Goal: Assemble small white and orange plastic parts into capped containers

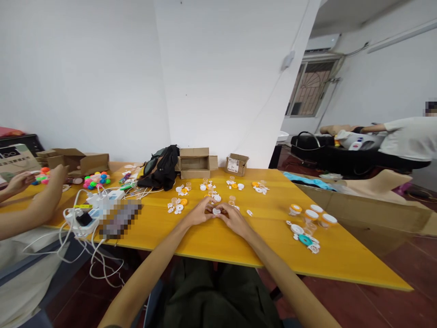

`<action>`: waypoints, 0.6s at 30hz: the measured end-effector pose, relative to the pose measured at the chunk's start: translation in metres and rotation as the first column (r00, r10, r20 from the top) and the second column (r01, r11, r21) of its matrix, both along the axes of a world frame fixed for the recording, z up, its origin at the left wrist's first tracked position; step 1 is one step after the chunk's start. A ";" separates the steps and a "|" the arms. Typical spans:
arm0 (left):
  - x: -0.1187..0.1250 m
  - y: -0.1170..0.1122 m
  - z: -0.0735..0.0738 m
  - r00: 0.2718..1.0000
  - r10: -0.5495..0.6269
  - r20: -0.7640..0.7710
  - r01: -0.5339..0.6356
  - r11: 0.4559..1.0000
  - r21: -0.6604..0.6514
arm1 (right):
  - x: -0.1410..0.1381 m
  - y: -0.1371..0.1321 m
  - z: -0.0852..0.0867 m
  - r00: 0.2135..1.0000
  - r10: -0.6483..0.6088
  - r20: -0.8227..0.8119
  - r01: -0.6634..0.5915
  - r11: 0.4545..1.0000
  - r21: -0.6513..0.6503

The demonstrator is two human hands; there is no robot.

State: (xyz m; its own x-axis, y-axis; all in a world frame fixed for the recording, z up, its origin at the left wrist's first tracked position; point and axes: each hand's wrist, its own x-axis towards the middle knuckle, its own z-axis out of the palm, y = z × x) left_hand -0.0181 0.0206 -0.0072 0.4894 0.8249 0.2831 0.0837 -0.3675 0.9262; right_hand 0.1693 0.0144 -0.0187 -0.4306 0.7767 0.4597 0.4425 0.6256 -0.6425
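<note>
My left hand (200, 213) and my right hand (231, 217) meet over the middle of the yellow table (205, 239), fingers pinched together around a small white plastic part (216, 211). Both hands rest low on the tabletop. Just beyond them lie scattered small white and orange parts (180, 205) and a few little clear cups (232, 199). To the right stand small jars with white and orange lids (311, 215) beside a teal disc (305, 239).
Cardboard boxes (194, 162) and a black bag (162, 167) sit at the table's back edge. At the left, another person's hands (51, 182) work near coloured balls (96, 179); a power strip with white cables (85, 218) lies there. A person sits at the far right.
</note>
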 end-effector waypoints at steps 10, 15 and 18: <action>0.000 0.002 0.000 1.000 0.000 0.005 0.000 1.000 0.025 | 0.000 0.005 -0.004 0.999 0.036 0.012 -0.036 0.998 0.052; 0.000 0.004 -0.001 1.000 -0.001 -0.008 0.002 0.999 0.048 | 0.000 0.006 -0.004 1.000 0.029 0.008 -0.029 0.999 0.041; 0.000 0.003 -0.001 0.999 0.006 -0.048 -0.003 0.997 0.077 | 0.000 0.006 -0.003 1.000 0.025 0.000 -0.025 1.000 0.011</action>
